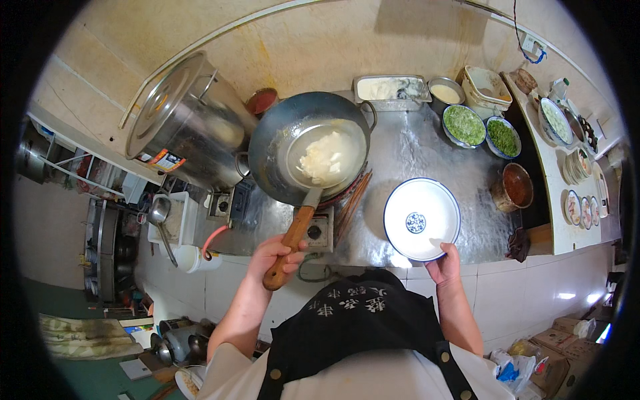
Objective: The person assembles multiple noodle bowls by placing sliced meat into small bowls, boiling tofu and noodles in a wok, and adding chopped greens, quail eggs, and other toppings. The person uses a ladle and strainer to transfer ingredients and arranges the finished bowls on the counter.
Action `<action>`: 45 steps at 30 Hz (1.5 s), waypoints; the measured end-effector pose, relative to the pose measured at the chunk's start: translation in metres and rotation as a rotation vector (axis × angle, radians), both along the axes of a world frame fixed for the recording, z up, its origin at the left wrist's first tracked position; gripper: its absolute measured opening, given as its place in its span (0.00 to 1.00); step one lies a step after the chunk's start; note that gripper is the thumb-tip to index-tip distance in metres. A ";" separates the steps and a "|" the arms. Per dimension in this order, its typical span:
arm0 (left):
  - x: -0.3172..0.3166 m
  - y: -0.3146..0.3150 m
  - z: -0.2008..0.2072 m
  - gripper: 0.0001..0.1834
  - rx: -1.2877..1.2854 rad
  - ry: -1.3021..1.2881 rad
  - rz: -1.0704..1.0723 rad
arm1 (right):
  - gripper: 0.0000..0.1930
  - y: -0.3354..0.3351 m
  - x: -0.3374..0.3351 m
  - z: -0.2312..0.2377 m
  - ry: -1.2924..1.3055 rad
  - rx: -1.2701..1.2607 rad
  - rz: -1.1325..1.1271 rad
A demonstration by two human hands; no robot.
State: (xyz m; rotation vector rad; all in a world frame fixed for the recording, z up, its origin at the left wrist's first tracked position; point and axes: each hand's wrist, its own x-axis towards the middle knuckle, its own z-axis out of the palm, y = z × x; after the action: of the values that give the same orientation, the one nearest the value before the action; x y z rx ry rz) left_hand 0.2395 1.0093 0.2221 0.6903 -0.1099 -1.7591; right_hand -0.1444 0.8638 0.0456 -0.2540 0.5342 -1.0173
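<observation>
My left hand [272,257] is wrapped round the wooden handle [292,243] of a metal cooking tool. Its metal neck crosses the near rim of a large dark wok [275,143]; I cannot make out the shape of its head. Pale, soft-looking pieces of food [324,158] lie in the wok's middle with some liquid. With thumb on the rim, my right hand [445,265] grips a white bowl [433,207] with a blue rim and a blue round mark inside. Nothing else lies in the bowl, which is tipped toward me over the steel counter's near edge.
The wok sits on a gas burner [315,232], chopsticks [353,207] beside it. A tall steel pot [200,133] stands left. Along the back are a steel tray [392,90], bowls of chopped greens [463,125] and a pot of red sauce [515,187]. Plates [577,165] stand on the right shelf.
</observation>
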 end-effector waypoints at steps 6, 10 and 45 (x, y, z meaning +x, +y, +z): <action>0.002 -0.007 0.000 0.30 -0.015 0.193 0.039 | 0.37 -0.005 0.018 0.004 -0.035 0.005 -0.061; 0.013 -0.006 0.003 0.28 -0.050 0.100 0.023 | 0.37 -0.008 0.029 0.006 -0.047 -0.002 -0.090; 0.077 -0.042 -0.011 0.31 -0.043 0.129 -0.002 | 0.35 -0.058 0.082 0.034 -0.001 -0.054 -0.146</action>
State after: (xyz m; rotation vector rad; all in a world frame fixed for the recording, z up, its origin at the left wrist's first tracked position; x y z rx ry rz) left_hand 0.3169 0.9677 0.2110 0.5438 -0.0602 -1.7935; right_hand -0.0625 0.8059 0.0792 -0.2655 0.5304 -1.1743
